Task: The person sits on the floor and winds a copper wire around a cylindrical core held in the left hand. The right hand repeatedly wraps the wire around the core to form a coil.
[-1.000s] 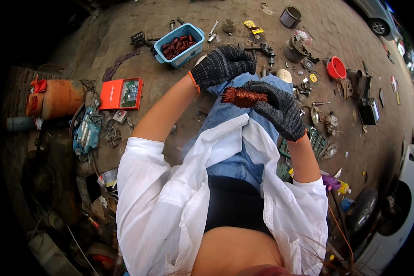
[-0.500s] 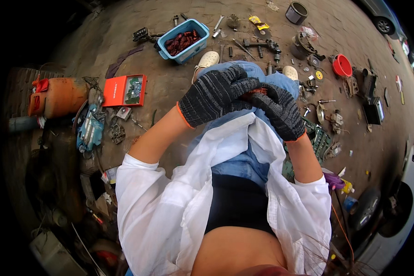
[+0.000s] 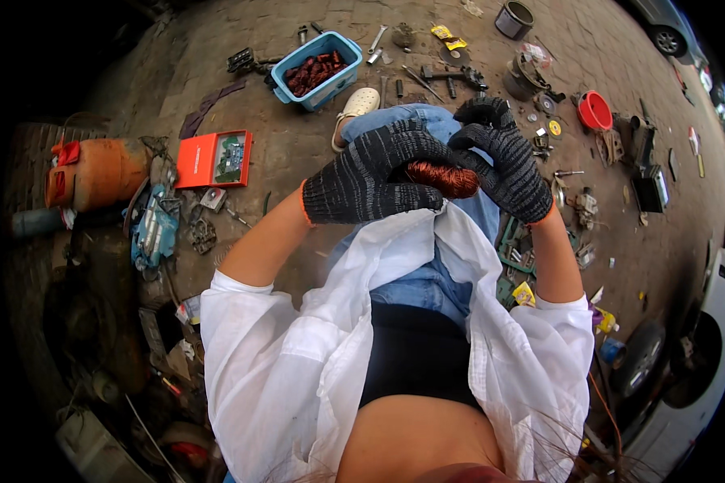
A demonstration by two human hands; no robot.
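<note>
A bundle of reddish copper wire lies across my left hand, with the thumb below it and the fingers over its left end. Both hands wear dark grey knitted gloves with orange cuffs. My right hand is at the bundle's right end, fingers curled in a pinch and thumb close to the wire. Whether a thin strand runs between those fingers is too fine to make out. Beneath the hands are my knees in blue jeans. In front, a light blue plastic tub holds several similar copper wire bundles.
Left lie an open red box with a circuit board and an orange gas cylinder. A wrench, a red bowl, a metal can and a green tool case lie around. Car parts stand at right.
My right hand has shifted right and its fingers have lifted off the bundle's top. More of the copper wire bundle now shows, still in my left hand.
</note>
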